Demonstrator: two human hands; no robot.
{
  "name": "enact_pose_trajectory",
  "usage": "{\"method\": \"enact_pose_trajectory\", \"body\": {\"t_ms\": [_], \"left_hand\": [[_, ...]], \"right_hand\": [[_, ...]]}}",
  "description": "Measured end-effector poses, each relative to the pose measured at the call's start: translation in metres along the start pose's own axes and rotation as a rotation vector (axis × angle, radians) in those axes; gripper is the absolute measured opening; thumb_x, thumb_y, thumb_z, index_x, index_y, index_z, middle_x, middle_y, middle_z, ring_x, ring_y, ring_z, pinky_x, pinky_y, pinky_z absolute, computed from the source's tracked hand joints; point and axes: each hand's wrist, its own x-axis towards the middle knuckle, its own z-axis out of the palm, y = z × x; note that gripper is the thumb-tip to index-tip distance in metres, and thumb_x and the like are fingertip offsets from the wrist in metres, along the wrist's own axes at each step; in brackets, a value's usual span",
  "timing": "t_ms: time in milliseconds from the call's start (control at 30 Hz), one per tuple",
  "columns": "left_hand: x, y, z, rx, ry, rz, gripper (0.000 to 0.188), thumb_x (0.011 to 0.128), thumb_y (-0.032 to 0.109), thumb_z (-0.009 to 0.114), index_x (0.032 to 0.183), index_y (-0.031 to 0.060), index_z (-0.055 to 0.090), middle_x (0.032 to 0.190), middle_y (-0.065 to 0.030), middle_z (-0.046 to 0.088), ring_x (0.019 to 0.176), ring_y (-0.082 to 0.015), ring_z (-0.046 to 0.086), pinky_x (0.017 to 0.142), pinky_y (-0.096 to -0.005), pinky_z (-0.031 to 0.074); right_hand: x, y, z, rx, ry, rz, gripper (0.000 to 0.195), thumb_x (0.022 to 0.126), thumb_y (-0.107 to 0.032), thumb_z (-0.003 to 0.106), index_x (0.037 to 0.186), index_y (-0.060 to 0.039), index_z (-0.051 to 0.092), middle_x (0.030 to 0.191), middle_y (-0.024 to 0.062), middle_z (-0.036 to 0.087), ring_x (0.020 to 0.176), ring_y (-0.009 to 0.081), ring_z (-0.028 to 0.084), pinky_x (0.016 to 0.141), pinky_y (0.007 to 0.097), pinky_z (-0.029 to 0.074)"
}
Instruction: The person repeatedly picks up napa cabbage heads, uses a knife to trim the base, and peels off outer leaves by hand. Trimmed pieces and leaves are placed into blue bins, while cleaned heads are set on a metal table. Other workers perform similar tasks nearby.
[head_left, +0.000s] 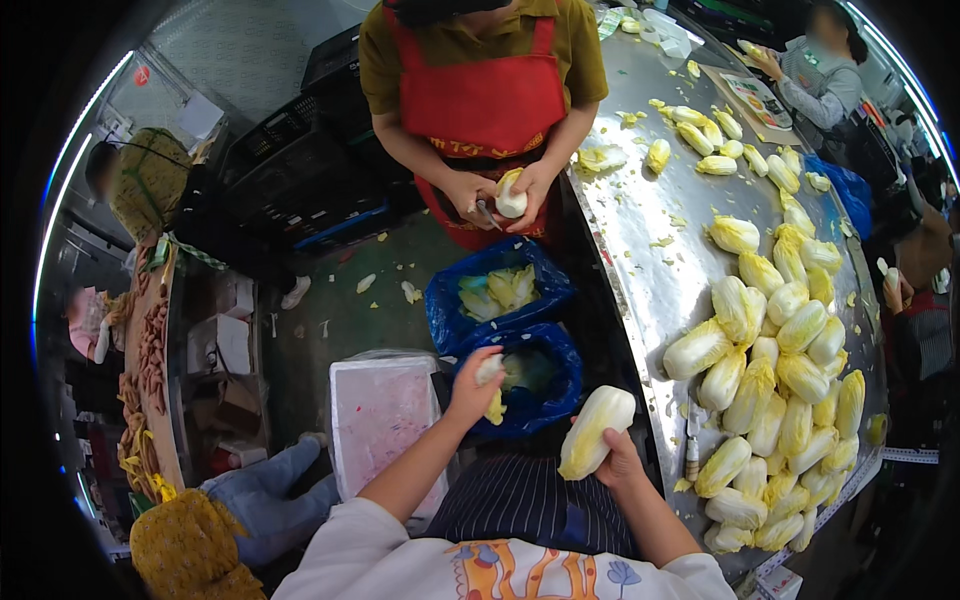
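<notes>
My right hand grips a peeled napa cabbage, its white base up and its yellow leaf end toward my striped apron. In my left hand is a torn cabbage leaf, white at one end and yellow where it hangs down. That hand is over the near rim of a bin lined with a blue plastic bag. Pale leaves lie inside it, in shadow. To the right, a large pile of trimmed napa cabbages covers the near part of the metal table.
A knife lies near the table's edge. Across from me a person in a red apron trims a cabbage with a knife. Another blue-lined bin holds leaves. A white foam box stands left of my legs. A person in yellow bends nearby.
</notes>
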Motion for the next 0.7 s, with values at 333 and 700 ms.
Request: {"method": "enact_pose_trajectory", "body": {"t_ms": [333,700], "left_hand": [[-0.012,0.032,0.040,-0.295,-0.700,-0.161,0.089,0.081,0.052,0.069,0.148,0.0104,0.029,0.152,-0.0122,0.028,0.140,-0.0250,0.027,0.114,-0.0380,0.021],[-0.058,0.071,0.016,-0.427,-0.589,-0.301,0.087,0.057,0.014,0.087,0.132,0.0088,0.044,0.119,-0.0152,0.059,0.108,-0.0340,0.062,0.094,-0.0455,0.049]], "right_hand": [[-0.004,-0.002,0.039,-0.276,-0.341,-0.153,0.092,0.063,-0.018,0.083,0.140,-0.0078,0.032,0.128,0.0081,0.047,0.120,0.0250,0.048,0.101,0.0420,0.041],[-0.015,-0.049,-0.016,-1.675,0.351,-0.773,0.079,0.071,-0.034,0.074,0.136,-0.0035,0.041,0.129,0.0204,0.045,0.120,0.0354,0.042,0.101,0.0458,0.030]]}}
